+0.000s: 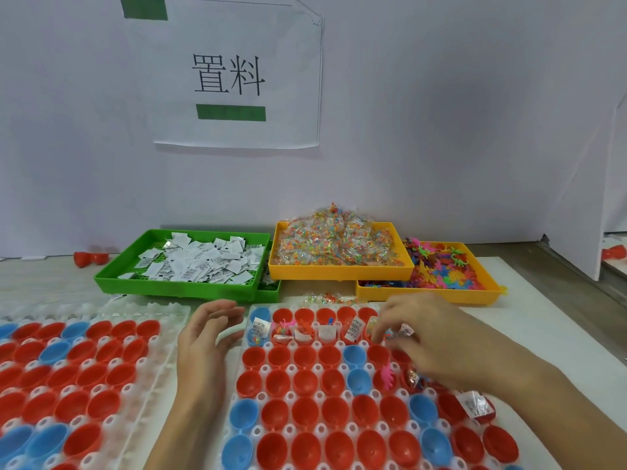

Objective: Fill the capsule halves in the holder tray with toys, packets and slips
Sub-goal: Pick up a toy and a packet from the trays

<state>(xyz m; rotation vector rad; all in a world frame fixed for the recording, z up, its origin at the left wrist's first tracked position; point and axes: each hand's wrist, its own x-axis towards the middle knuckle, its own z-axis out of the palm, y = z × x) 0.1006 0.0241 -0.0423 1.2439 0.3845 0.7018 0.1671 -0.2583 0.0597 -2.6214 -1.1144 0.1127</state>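
Sitting at the far left of the surface (51, 283), a second holder tray (84, 385) of red and blue capsule halves waits with nothing in its cups that I can see, likely queued for later. Behind it the green tray (112, 276) holds white printed slips (200, 262), set within easy reach. Their print is too small to read. On the wall above, a paper sign (227, 76) reads 置料, with two green bars covering other lines.

The left hand (207, 340) hovers at the gap between the two holder trays, its grip wide, fingers relaxed and holding nothing, probably steadying or waiting. Next comes the working holder tray (237, 395): its far row already carries slips, toys and packets, while most nearer capsule halves (305, 412) are bare. Behind sit a yellow tray of clear packets (339, 249) of coloured beads and another of small plastic toys (437, 266).

The right hand (427, 337) reaches over the far right of that row, its grip narrow, fingers curled and seemingly pinching a small slip (406, 330), though blur makes this uncertain
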